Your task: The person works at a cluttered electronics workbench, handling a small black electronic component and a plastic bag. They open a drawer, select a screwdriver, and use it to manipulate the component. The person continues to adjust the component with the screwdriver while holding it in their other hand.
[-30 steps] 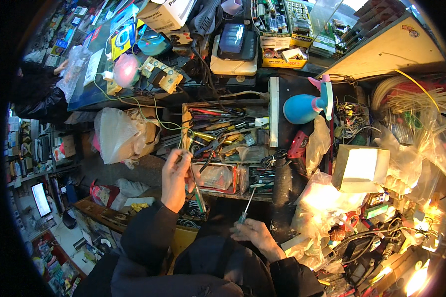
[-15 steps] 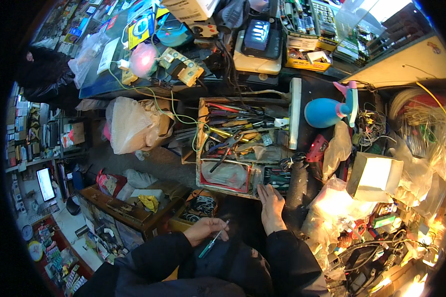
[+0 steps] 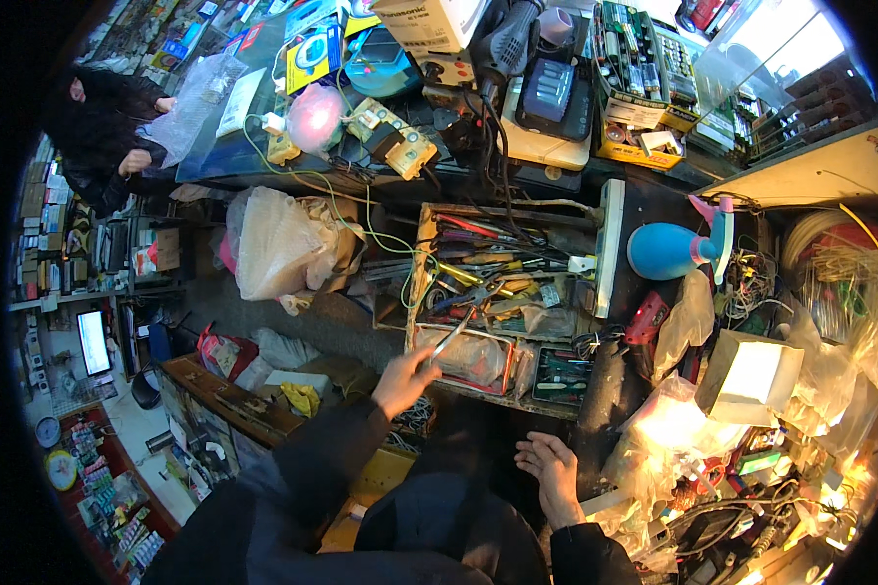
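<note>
My left hand (image 3: 407, 382) is closed around a slim screwdriver (image 3: 453, 334). It points up and to the right over the front of the open tool drawer (image 3: 421, 278); part of it is hidden in my fingers. Below it in the drawer lies a clear-lidded box with a red rim (image 3: 507, 369). Pliers (image 3: 476, 295) rest among several hand tools just beyond. My right hand (image 3: 553, 475) hangs in front of the drawer, fingers loosely bent and apart, holding nothing. Nearest to it in the drawer's front right corner is a tray of small green-handled tools (image 3: 562, 374).
A blue spray bottle (image 3: 665, 251) lies right of the drawer, near a red tool (image 3: 647, 318). Plastic bags and a lit carton (image 3: 749, 375) crowd the right. A cluttered counter (image 3: 205, 168) spans the back. Another person (image 3: 98, 127) handles bubble wrap at far left.
My left hand has moved up and forward with the screwdriver, from my lap to the drawer. My right hand has drawn back from the drawer's front edge. The view has shifted slightly.
</note>
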### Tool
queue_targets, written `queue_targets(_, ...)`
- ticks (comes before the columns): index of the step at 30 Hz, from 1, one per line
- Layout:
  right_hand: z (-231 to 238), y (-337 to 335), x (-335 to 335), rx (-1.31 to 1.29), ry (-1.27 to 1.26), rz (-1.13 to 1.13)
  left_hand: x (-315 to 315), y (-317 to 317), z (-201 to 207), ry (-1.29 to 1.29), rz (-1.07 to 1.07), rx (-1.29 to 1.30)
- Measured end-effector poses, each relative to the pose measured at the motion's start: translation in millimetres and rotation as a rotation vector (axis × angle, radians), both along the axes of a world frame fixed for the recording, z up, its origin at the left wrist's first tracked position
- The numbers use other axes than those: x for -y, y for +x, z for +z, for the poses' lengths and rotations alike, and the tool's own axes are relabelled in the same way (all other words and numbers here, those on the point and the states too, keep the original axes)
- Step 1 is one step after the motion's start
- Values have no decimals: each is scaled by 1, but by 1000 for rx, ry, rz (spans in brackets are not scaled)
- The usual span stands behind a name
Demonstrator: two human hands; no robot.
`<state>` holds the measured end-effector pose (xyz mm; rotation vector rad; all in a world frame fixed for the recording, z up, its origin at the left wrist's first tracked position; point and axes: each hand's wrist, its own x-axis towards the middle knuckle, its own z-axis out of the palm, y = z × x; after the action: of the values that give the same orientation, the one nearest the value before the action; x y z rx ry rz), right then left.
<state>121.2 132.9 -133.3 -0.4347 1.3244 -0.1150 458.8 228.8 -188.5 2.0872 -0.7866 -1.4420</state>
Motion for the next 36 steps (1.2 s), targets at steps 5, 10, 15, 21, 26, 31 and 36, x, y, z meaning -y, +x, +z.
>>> queue_targets(5,12,-9,-1,-37,-13,13,103,54,-64,-49,-329,433)
queue_targets(10,19,-10,2,-22,-36,-19,165,75,-79,-298,-258,524)
queue_targets(15,15,-11,1,-47,-13,-64,111,42,-57,-179,-169,569)
queue_targets(21,8,-12,-3,-24,-8,-15,89,-10,-77,-6,-288,781)
queue_targets(26,9,-9,4,-44,0,0,97,10,-89,84,-344,626)
queue_targets(31,10,-12,7,-30,-34,16,93,22,-71,-14,-395,538)
queue_targets(36,7,-20,0,-49,-17,-15,108,28,-49,-205,-414,595)
